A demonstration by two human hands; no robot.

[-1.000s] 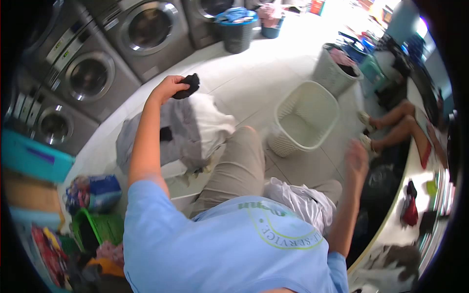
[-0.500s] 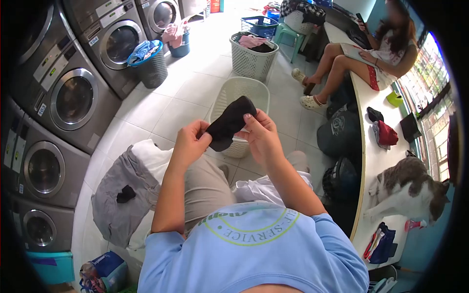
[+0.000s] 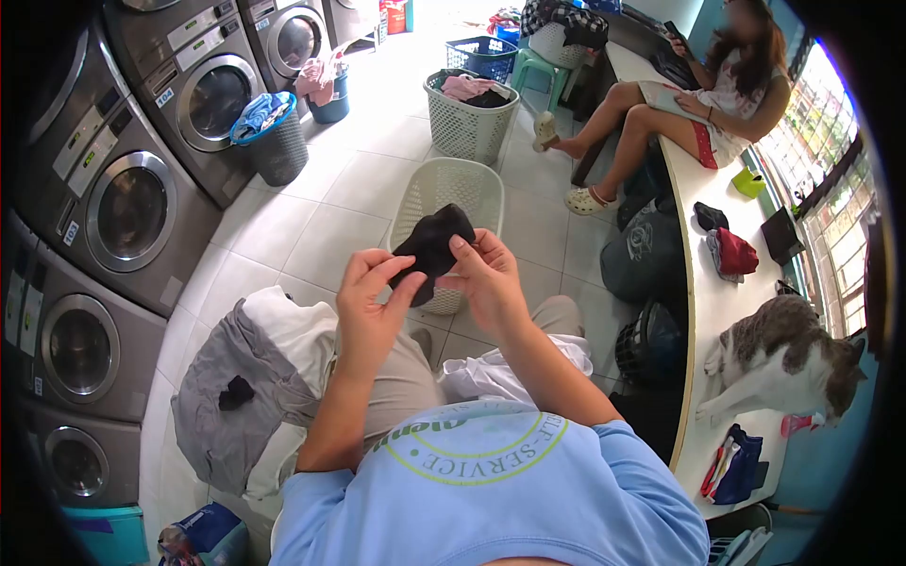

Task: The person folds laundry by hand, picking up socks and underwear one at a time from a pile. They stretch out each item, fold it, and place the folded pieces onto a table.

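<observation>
A small black sock [image 3: 434, 247], partly bunched, is held up in front of my chest. My left hand [image 3: 371, 294] pinches its near left end between thumb and fingers. On its other side, my right hand [image 3: 488, 286] grips the edge, thumb on top. Below and behind the sock stands a cream laundry basket [image 3: 493, 203]; its bottom is mostly hidden by my hands. White cloth [image 3: 514, 368] lies across my lap. To my left are a grey garment [image 3: 222, 377] with a second small black piece [image 3: 236, 393] on it, and white cloth [image 3: 293, 325].
Stacked washing machines [image 3: 132, 208] line the left wall. Filled baskets, including a white one [image 3: 472, 123] and a grey one [image 3: 278, 156], stand on the tiled floor. At right, a long counter [image 3: 694, 311] bears a cat [image 3: 779, 354], folded clothes [image 3: 731, 255] and a seated person [image 3: 746, 85].
The sock has gone from stretched out to shorter and more bunched, and sits slightly lower. My left fingers have shifted their hold on it. The view has moved slightly.
</observation>
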